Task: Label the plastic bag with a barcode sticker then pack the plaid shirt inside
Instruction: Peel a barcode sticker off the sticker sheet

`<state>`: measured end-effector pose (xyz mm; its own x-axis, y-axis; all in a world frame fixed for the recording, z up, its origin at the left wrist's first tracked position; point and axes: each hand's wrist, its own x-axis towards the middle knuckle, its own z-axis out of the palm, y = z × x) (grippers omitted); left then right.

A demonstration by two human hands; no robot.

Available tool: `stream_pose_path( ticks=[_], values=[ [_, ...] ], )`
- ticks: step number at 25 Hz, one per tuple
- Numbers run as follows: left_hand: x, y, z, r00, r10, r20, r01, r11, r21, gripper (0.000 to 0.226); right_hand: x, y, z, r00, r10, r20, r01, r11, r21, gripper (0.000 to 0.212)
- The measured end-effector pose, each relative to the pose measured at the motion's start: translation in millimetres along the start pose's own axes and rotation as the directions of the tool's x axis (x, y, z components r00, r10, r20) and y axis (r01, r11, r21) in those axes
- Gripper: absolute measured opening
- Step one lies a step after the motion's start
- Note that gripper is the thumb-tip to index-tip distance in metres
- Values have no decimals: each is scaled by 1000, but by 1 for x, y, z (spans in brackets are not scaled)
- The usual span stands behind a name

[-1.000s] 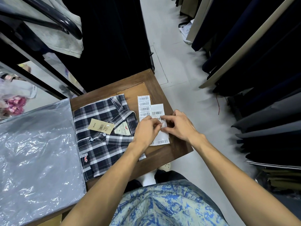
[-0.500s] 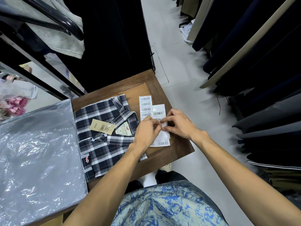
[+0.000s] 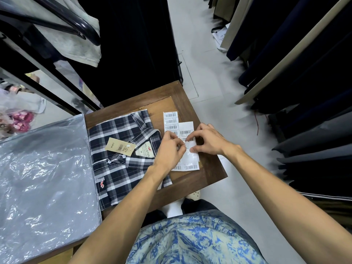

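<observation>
One head-worn view, steeply down, close over the wooden table (image 3: 209,168).

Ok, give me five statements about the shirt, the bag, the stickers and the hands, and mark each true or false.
1. The plaid shirt lies folded on the wooden table, outside the plastic bag. True.
2. A barcode sticker is already stuck on the plastic bag. False: no sticker shows on the bag; the barcode stickers are on the sticker sheets on the table.
3. Both hands work at the sticker sheets, right of the shirt. True: the left hand and right hand meet there, fingers pinching at a sticker.
4. The plastic bag lies to the right of the shirt. False: it lies to the left.
5. The shirt's paper price tag has been removed. False: it rests near the collar.
</observation>
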<state>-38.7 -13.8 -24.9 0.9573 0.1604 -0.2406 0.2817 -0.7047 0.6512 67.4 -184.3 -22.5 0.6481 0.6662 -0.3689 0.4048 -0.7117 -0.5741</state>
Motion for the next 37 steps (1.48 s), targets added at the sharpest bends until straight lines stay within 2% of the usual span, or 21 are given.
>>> stream_pose_path(
  ticks=[9, 17, 20, 23, 26, 28, 31, 37],
  values=[
    [-2, -6, -6, 999, -21, -26, 20, 999, -45, 11, 2, 1, -2, 1000, 2, 4, -2, 999, -36, 41],
    [2, -15, -20, 998, -43, -50, 46, 997, 54, 11, 3, 0, -1, 1000, -13, -19, 11, 997, -76, 42],
    [4, -14, -25, 997, -59, -58, 63, 996, 58, 10, 3, -2, -3, 998, -61, -24, 59, 994, -89, 43],
    [6, -12, -31, 997, -67, -25, 69, 997, 46, 10, 2, -7, -3, 990, -139, 18, 140, 990, -17, 46],
    [4, -11, -35, 997, -73, 25, 73, 997, -13, 11, 1, -14, -1, 990, -135, 47, 129, 985, 115, 60],
    [2, -11, -36, 991, -124, 43, 128, 988, -88, 10, 2, -18, 0, 991, -121, 58, 112, 984, 140, 65],
    [0, -11, -38, 977, -198, 73, 209, 959, -193, 9, 5, -21, -1, 992, -97, 82, 84, 986, 146, 64],
    [-3, -17, -42, 963, -243, 118, 269, 899, -346, 13, 9, -24, -4, 993, -35, 113, 10, 976, 216, 59]
  ],
)
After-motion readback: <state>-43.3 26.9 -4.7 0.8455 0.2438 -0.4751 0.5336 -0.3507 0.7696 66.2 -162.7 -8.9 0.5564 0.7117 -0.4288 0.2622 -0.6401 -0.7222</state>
